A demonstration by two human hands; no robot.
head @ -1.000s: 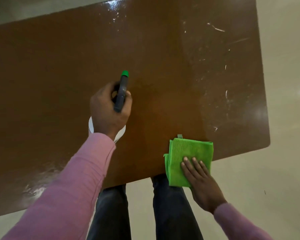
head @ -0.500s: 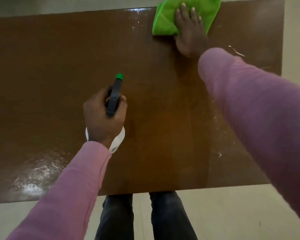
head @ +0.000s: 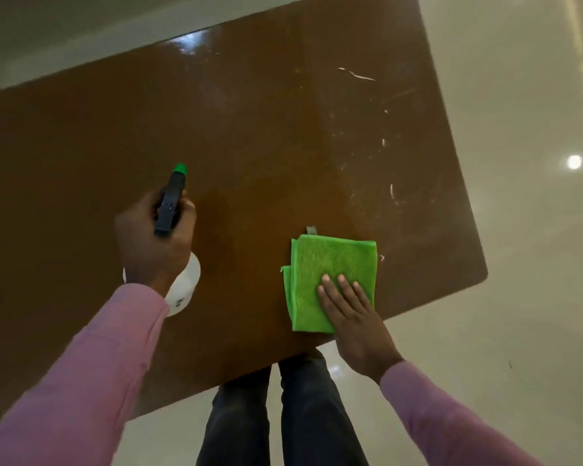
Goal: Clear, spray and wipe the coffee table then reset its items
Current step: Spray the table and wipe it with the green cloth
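Observation:
The brown coffee table [head: 81,156] fills most of the head view, its glossy top wet and streaked on the right. My left hand [head: 148,240] grips a white spray bottle [head: 184,287] by its dark trigger head, green nozzle pointing away, held over the table's middle. A folded green microfibre cloth [head: 330,264] lies flat near the table's front edge. My right hand [head: 354,317] presses on the cloth's near right corner with straight fingers.
Pale glossy floor [head: 519,297] surrounds the table and reflects a ceiling light at the right. My legs in dark trousers [head: 283,415] stand right against the table's front edge. White streaks mark the table's right part [head: 357,75].
My right hand swept the cloth to the table's far edge and has drawn it back to the front edge. My left hand and the bottle stayed over the middle.

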